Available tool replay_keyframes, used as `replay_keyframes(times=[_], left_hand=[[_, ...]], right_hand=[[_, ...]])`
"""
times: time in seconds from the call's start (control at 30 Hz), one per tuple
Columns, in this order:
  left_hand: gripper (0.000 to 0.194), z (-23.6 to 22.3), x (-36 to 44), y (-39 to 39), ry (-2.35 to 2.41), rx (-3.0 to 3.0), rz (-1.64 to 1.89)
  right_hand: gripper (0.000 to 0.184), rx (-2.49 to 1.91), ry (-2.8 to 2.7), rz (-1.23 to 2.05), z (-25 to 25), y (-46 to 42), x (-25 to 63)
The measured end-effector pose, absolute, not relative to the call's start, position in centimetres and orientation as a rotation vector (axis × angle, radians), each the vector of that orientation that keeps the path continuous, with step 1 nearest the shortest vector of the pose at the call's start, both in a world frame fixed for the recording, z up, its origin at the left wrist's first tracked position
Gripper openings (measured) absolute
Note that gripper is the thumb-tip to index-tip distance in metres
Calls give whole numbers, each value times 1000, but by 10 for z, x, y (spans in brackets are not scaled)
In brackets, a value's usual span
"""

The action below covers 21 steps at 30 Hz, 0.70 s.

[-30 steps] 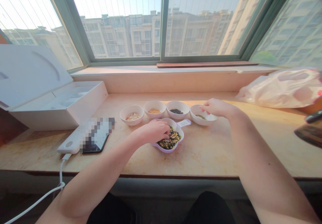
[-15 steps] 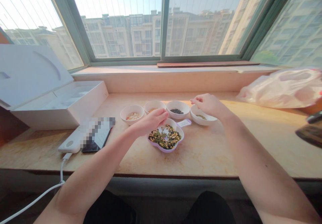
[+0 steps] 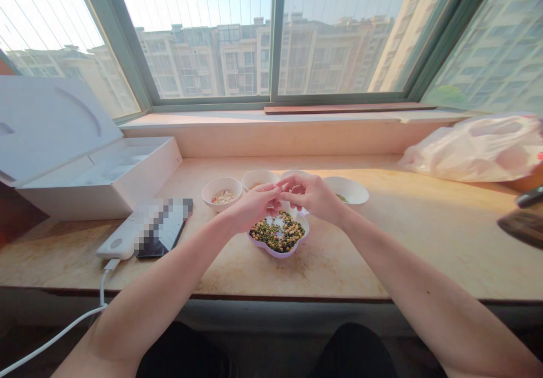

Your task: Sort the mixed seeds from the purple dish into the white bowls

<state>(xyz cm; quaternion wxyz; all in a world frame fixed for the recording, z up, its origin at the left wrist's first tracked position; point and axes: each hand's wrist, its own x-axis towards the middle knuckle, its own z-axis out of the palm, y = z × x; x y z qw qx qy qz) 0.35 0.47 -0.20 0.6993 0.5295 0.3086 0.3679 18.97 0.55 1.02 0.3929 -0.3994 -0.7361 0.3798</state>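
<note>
Left hand [image 3: 253, 205], right hand [image 3: 311, 194] now together — blocking the white bowl [image 3: 294, 172]

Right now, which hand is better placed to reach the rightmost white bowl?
Right, likely: the right hand is closer to that white bowl, while the left hand is farther off, on the other side of the purple-rimmed dish.

dish [image 3: 271, 253] | lilac rim, white inside, lobed like a flower | flat on stone sill [image 3: 373, 253], far edge hidden | beans [image 3: 278, 233] | small, round, green and yellow, mixed | spread in dish, white base showing near far edge
</note>
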Motion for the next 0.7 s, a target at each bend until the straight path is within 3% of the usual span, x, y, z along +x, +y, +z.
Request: replay_keyframes(times=[0.37, 0.53, 0.7], left_hand=[[23, -4, 2, 7, 734, 1273, 848], [16, 1, -6, 4, 1028, 2117, 683], [31, 7, -14, -3, 1053, 2747, 257]], right_hand=[[41, -1085, -1930, 736, 5, 16, 197], [27, -1252, -1999, 424, 9, 27, 218], [25, -1527, -1959, 176, 17, 41, 248]])
